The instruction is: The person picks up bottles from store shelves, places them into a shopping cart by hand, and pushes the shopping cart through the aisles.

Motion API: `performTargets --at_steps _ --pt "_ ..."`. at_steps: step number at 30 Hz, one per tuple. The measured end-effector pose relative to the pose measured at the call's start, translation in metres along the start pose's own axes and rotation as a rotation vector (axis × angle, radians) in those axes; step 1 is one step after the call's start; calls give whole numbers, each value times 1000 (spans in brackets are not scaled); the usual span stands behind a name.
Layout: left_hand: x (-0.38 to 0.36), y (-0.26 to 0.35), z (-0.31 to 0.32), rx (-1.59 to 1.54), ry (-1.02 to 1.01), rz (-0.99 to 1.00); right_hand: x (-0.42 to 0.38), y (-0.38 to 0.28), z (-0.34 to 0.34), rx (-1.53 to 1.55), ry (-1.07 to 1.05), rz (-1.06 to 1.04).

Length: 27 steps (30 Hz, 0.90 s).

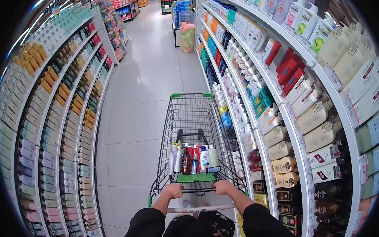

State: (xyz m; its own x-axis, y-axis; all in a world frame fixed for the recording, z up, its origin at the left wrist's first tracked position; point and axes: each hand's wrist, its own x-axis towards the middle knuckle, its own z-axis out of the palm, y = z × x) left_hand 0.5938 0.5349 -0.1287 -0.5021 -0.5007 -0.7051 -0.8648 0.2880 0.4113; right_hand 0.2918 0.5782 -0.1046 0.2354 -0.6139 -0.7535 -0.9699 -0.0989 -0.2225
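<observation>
A black wire shopping cart (191, 114) with green corners stands in front of me in the aisle. My left hand (174, 190) is a closed fist at the left of the cart's near end, wrapped round its frame. On the right, my right hand (223, 188) is closed round the frame in the same way. Several bottles and tubes stand near the cart's close end, among them a dark brown bottle (186, 162), a white and blue bottle (204, 159) and a pale bottle (212, 155). A green panel (196, 177) lies just below them.
Shelves of bottles (52, 113) line the left side, and shelves of bottles and boxes (276, 138) rise close along the cart's right. Grey tiled floor (136, 95) runs ahead. A clear bin of colourful items (187, 32) stands at the right shelf's far end.
</observation>
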Motion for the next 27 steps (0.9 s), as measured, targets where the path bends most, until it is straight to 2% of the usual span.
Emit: performTargets --at_steps 14,27 --pt "21 -14 -26 1 29 15 18 -2 -32 10 -29 18" --pt "56 -34 -81 31 -1 10 60 6 -78 88 -39 5"
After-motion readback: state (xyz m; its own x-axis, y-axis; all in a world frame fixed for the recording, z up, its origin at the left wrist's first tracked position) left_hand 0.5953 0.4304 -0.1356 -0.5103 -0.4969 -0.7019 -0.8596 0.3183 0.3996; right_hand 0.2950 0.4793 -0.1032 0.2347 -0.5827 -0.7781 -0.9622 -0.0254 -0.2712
